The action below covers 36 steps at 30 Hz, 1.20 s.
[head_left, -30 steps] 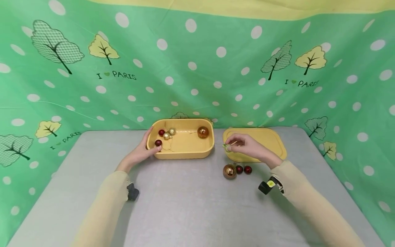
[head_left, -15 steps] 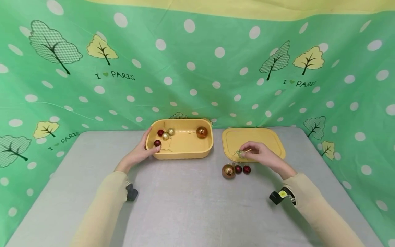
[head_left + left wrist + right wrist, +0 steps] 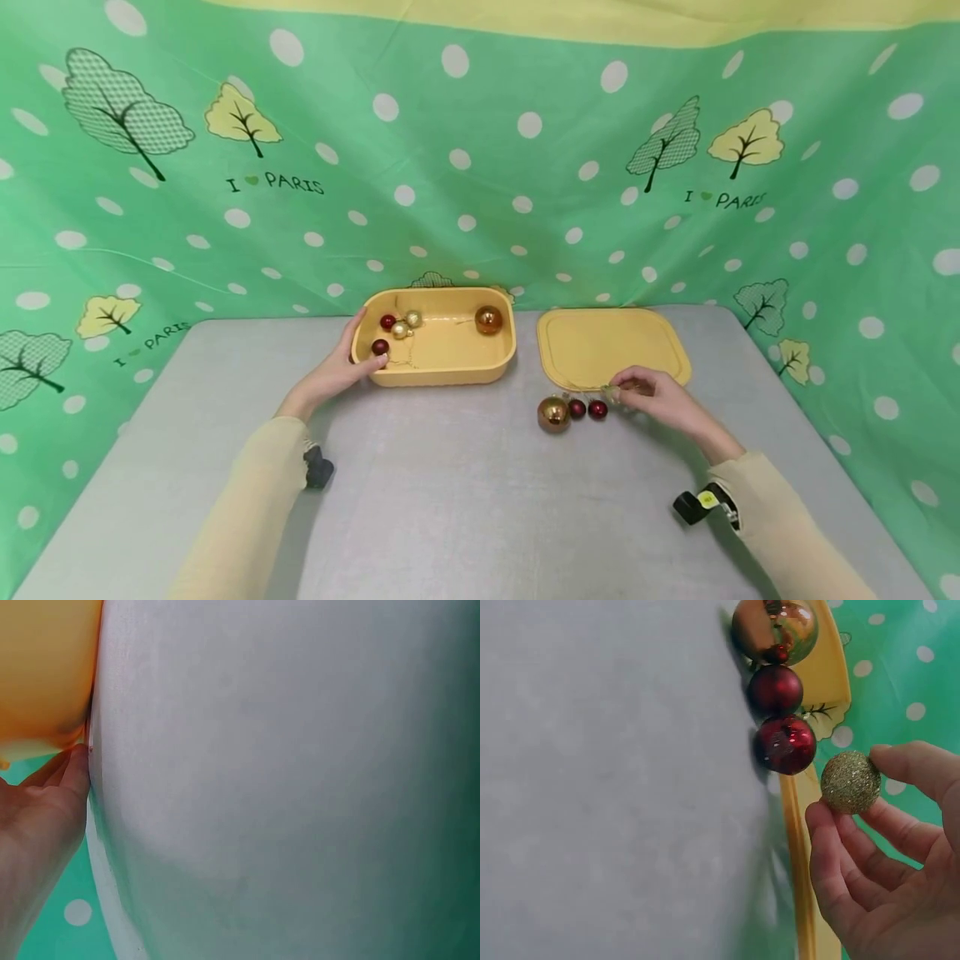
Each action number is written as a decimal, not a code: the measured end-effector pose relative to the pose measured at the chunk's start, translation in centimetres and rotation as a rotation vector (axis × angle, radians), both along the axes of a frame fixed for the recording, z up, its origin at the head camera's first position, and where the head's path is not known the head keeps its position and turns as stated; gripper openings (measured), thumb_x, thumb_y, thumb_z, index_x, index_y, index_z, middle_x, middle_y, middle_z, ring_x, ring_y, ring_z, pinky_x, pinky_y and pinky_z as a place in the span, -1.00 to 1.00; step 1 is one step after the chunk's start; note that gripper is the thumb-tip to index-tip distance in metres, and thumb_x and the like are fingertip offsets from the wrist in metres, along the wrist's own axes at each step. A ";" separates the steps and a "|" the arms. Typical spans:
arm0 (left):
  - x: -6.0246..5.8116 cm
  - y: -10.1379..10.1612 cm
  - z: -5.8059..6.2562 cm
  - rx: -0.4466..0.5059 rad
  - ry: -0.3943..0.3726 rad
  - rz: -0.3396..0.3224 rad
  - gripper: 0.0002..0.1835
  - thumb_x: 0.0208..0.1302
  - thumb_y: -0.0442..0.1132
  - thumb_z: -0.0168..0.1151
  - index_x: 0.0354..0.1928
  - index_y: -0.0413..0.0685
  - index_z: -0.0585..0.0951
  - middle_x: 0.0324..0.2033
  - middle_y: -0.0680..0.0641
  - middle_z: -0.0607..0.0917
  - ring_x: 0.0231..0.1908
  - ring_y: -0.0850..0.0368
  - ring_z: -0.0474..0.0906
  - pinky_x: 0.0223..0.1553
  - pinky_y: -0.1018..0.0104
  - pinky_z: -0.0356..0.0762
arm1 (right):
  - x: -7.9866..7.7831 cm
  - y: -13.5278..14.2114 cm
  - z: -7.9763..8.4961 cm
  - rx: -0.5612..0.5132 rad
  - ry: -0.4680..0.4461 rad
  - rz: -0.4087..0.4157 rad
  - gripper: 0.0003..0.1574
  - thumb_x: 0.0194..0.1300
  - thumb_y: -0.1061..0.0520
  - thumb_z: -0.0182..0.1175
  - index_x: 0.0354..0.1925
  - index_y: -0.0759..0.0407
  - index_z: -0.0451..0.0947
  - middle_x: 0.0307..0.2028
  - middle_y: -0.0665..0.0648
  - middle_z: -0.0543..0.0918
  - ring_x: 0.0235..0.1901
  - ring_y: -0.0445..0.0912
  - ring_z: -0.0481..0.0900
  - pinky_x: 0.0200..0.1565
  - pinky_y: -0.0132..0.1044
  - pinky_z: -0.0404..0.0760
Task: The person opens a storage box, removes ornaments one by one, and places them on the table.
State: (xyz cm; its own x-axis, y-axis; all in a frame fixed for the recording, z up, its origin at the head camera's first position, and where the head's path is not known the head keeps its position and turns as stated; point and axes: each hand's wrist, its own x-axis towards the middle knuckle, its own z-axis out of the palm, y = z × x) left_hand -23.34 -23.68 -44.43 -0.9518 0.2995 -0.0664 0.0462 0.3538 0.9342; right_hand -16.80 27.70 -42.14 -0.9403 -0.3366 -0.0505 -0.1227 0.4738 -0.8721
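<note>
At the left end of a yellow plastic box (image 3: 442,377), my left hand (image 3: 330,382) grips the wall, thumb over the front rim and fingers along the outside. My right hand (image 3: 663,403) pinches a small gold glitter Christmas bauble (image 3: 850,782) between thumb and fingertips, by the front edge of the yellow lid (image 3: 611,342). Just left of it stands a row on the table: a large shiny copper-gold bauble (image 3: 554,414), a matte dark red bauble (image 3: 775,690) and a shiny red bauble (image 3: 786,744). Inside the box lie small red baubles (image 3: 380,347), small gold baubles (image 3: 414,318) and one large copper bauble (image 3: 489,320).
A grey cloth (image 3: 450,500) covers the table. Close behind the box and lid hangs a green dotted curtain (image 3: 480,183), which also runs along both sides. The lid lies flat to the right of the box.
My right hand has moved right and toward me with the glitter bauble, from the lid's left edge to beside the row's right end. My left hand stays on the box.
</note>
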 end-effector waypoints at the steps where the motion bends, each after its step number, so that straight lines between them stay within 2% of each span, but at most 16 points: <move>1: 0.0 0.0 0.1 -0.002 -0.002 0.001 0.07 0.30 -0.18 0.25 0.52 0.30 -0.36 0.48 -0.25 -0.32 0.43 -0.26 -0.26 0.37 -0.14 -0.22 | 0.2 0.1 -0.1 0.006 0.001 -0.007 -0.66 0.31 0.22 0.22 -0.04 0.46 0.50 -0.24 0.25 0.64 -0.29 0.08 0.61 -0.30 -0.20 0.64; 11: 0.2 0.1 0.2 0.010 -0.013 -0.005 0.08 0.30 -0.16 0.26 0.52 0.32 -0.36 0.48 -0.25 -0.32 0.43 -0.26 -0.24 0.37 -0.13 -0.20 | 0.9 0.3 -1.1 0.047 -0.003 -0.063 -0.67 0.30 0.18 0.24 -0.10 0.44 0.52 -0.31 0.20 0.64 -0.41 -0.03 0.57 -0.46 -0.29 0.59; 19: -0.1 0.0 -0.1 0.020 -0.012 -0.005 0.08 0.30 -0.16 0.26 0.52 0.28 -0.36 0.47 -0.27 -0.33 0.43 -0.26 -0.24 0.38 -0.11 -0.21 | 1.1 -0.5 -1.3 0.116 0.033 -0.114 -0.69 0.30 0.14 0.26 -0.16 0.40 0.55 -0.32 0.17 0.64 -0.36 -0.05 0.57 -0.40 -0.33 0.57; 29: -0.1 0.1 -0.1 0.027 0.013 -0.010 0.08 0.30 -0.19 0.25 0.52 0.22 -0.37 0.47 -0.27 -0.33 0.43 -0.28 -0.24 0.37 -0.13 -0.20 | 1.4 -1.3 -1.1 0.161 0.084 -0.132 -0.75 0.29 0.17 0.28 -0.21 0.37 0.57 -0.34 0.14 0.64 -0.34 -0.04 0.57 -0.36 -0.33 0.56; 36: -0.1 0.0 -0.2 0.020 0.007 -0.007 0.08 0.29 -0.19 0.25 0.52 0.23 -0.37 0.48 -0.25 -0.35 0.43 -0.27 -0.25 0.38 -0.11 -0.21 | 1.4 -1.4 -1.8 0.185 0.146 -0.150 -0.77 0.24 0.16 0.32 -0.23 0.31 0.58 -0.36 0.11 0.64 -0.33 -0.05 0.56 -0.31 -0.31 0.55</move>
State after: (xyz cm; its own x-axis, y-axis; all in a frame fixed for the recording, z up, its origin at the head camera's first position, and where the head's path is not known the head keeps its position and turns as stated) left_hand -23.46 -23.66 -44.62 -0.9500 0.3075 -0.0535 0.0552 0.3343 0.9409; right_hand -15.40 26.27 -43.89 -0.9808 -0.1905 0.0413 -0.1568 0.6455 -0.7475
